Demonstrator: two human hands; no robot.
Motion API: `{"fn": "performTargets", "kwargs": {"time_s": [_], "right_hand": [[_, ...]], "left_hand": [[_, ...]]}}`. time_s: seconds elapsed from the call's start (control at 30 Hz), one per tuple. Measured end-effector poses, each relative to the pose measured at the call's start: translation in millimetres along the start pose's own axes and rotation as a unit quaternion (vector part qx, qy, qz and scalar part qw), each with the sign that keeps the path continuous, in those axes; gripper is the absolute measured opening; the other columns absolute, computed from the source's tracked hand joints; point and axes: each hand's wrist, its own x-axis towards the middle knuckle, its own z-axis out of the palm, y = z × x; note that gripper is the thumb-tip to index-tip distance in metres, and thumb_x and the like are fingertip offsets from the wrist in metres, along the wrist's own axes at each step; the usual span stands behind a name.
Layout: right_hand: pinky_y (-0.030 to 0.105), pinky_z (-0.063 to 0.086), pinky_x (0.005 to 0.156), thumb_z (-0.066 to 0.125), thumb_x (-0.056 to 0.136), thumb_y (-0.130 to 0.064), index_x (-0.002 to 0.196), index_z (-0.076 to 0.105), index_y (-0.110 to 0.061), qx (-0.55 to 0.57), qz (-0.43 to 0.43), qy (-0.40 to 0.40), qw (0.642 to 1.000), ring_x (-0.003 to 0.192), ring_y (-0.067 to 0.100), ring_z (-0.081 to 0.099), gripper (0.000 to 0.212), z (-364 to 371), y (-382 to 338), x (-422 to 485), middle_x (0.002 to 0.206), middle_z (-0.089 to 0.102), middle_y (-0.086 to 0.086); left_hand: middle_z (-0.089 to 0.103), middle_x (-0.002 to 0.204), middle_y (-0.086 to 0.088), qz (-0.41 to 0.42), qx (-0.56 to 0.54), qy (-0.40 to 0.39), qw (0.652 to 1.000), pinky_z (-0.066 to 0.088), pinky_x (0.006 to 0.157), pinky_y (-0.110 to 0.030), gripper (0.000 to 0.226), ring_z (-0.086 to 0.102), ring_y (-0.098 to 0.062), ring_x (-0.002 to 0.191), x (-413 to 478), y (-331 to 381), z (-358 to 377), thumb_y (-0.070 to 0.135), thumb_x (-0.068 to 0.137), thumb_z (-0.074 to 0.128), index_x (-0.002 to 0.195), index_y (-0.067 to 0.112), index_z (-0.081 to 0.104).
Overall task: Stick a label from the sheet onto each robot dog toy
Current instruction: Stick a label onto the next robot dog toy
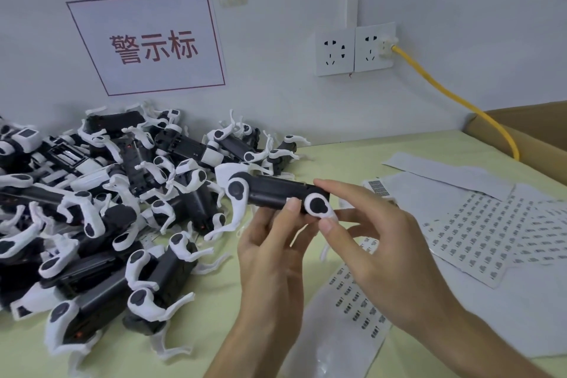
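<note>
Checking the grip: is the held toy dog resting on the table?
No. Both the left hand and right hand hold the toy dog up in the air, above the table.

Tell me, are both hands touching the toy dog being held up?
Touching. The head view shows the left hand gripping the toy dog from below and the right hand pinching its end.

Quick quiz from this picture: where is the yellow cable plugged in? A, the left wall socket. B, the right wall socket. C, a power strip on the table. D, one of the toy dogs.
B: the yellow cable runs up from beside the cardboard box into the right wall socket; the left wall socket has nothing plugged in.
</note>
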Motion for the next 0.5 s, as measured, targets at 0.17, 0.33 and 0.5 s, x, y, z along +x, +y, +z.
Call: {"fn": "performTargets", "kwargs": {"time_s": [0.17, 0.33, 0.5], "right_hand": [[0.025, 0.056, 0.082, 0.07, 0.092, -0.014, 0.121, 0.07, -0.035, -0.04, -0.064, 0.047, 0.996, 0.119, 0.007, 0.063, 0.035, -2.2, 0.5, 0.9, 0.127, 0.064, -0.018], [0.015, 0.048, 0.091, 0.071, 0.085, -0.019, 0.111, 0.076, -0.027, -0.088, -0.104, 0.067, 0.988, 0.119, 0.004, 0.061, 0.028, -4.4, -0.1, 1.8, 0.128, 0.063, -0.013], [0.014, 0.046, 0.092, 0.072, 0.085, -0.018, 0.101, 0.077, -0.024, -0.103, -0.113, 0.081, 0.985, 0.11, 0.007, 0.064, 0.017, -5.6, -1.3, 3.9, 0.122, 0.064, -0.011]], "left_hand": [[0.07, 0.105, -0.016, 0.009, 0.005, -0.02, 1.0, 0.058, 0.086, -0.032, 0.024, 0.068, -0.025, 0.087, -1.9, -3.3, -1.0, 0.013, 0.086, 0.063, 0.107, 0.01, 0.075], [0.072, 0.108, -0.017, 0.032, 0.024, -0.033, 0.999, 0.057, 0.082, -0.029, 0.026, 0.07, -0.028, 0.093, -5.3, -5.8, 2.3, 0.011, 0.087, 0.062, 0.109, 0.009, 0.077], [0.074, 0.116, -0.018, 0.042, 0.04, -0.025, 0.998, 0.058, 0.086, -0.029, 0.027, 0.074, -0.028, 0.099, -8.1, -6.8, 5.3, 0.011, 0.087, 0.064, 0.11, 0.009, 0.077]]}}
